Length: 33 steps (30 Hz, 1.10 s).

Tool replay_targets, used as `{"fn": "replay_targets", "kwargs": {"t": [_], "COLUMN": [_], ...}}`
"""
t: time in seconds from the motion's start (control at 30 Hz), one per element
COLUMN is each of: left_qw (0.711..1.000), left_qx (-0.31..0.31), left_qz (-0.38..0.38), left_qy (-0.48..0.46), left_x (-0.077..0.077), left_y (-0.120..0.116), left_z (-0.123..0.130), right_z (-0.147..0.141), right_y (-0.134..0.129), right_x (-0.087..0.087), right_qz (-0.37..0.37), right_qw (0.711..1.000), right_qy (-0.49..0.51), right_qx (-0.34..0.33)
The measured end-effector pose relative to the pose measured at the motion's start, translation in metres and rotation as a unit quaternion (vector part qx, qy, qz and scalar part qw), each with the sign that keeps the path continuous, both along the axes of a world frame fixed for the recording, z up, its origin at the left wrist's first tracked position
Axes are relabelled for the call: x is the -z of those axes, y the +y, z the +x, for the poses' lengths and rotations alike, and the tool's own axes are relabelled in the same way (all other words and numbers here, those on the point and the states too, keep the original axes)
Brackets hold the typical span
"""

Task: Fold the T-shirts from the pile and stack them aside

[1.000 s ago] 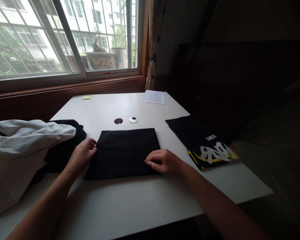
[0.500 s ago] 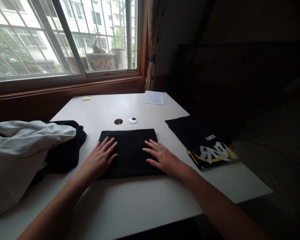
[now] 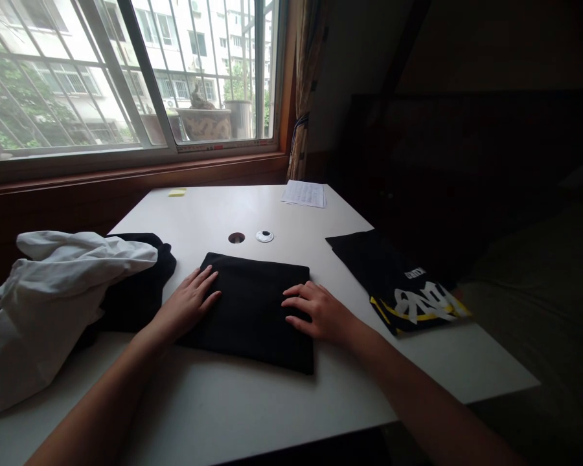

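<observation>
Planter (image 3: 205,124): standing beyond the window (image 3: 228,147), far left, holding a dark lump (image 3: 201,99)
Black cloth (image 3: 252,304): lying folded on the white table (image 3: 252,408)
Left hand (image 3: 185,307): resting on its left side, thumb and fingers apart
Right hand (image 3: 321,312): touching its right side, fingers bent, apart

The left hand (image 3: 185,309) lies palm down over the left side of the cloth (image 3: 257,307), its fingers nearly straight, slightly apart and pointing to the cloth's far edge. The right hand (image 3: 323,312) rests palm down at the cloth's right edge, fingers parted, gently bent and pointing inward across it. The left forearm (image 3: 102,391) and right forearm (image 3: 418,395), both bare, slant in from the cloth's near side, wide apart.
</observation>
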<state>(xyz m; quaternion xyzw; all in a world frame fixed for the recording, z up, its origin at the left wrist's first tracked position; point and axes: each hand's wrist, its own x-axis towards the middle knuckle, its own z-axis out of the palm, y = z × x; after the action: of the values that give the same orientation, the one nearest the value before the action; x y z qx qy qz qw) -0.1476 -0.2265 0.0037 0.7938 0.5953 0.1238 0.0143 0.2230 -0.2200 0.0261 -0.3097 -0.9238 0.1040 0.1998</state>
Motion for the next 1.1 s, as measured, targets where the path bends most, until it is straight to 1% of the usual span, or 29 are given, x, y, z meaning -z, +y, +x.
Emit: {"fn": "replay_targets", "kwargs": {"t": [0.1,0.23,0.33,0.43,0.53,0.6,0.67,0.73,0.8,0.83,0.9,1.1], "left_qw": [1.000,0.999,0.998,0.997,0.997,0.994,0.991,0.985,0.982,0.982,0.986,0.997], "left_qx": [0.005,0.018,0.026,0.014,0.004,0.026,0.082,0.149,0.182,0.183,0.160,0.047], "left_qz": [0.010,0.026,0.019,0.015,0.065,0.101,0.106,0.082,0.053,0.041,0.020,-0.038], "left_qy": [-0.022,-0.039,-0.063,-0.076,-0.048,-0.030,-0.017,0.002,0.023,0.030,0.038,0.045], "left_x": [-0.008,-0.024,-0.034,-0.038,-0.038,-0.035,-0.030,-0.022,-0.014,-0.011,-0.007,-0.010], "left_y": [-0.002,-0.008,-0.012,-0.013,-0.011,-0.009,-0.008,-0.008,-0.006,-0.005,-0.001,0.014], "left_z": [0.001,0.002,0.000,-0.004,-0.003,0.005,0.020,0.038,0.052,0.056,0.057,0.035], "right_z": [-0.001,-0.002,-0.001,0.002,0.003,0.003,0.000,-0.003,-0.006,-0.007,-0.009,-0.015], "right_y": [0.002,0.005,0.008,0.010,0.012,0.011,0.011,0.009,0.008,0.008,0.007,0.005], "right_x": [0.000,0.000,0.001,0.004,0.008,0.010,0.011,0.010,0.009,0.008,0.006,0.006], "right_qz": [0.016,0.030,0.016,-0.003,-0.017,-0.021,-0.019,-0.019,-0.028,-0.035,-0.050,-0.076], "right_qw": [1.000,0.999,0.997,0.996,0.997,0.999,1.000,0.999,0.998,0.997,0.995,0.989], "right_qy": [0.019,0.041,0.071,0.087,0.074,0.046,0.011,-0.021,-0.050,-0.064,-0.089,-0.123], "right_qx": [-0.001,0.004,-0.008,-0.008,0.008,0.005,-0.010,-0.021,-0.023,-0.020,-0.014,-0.002]}}
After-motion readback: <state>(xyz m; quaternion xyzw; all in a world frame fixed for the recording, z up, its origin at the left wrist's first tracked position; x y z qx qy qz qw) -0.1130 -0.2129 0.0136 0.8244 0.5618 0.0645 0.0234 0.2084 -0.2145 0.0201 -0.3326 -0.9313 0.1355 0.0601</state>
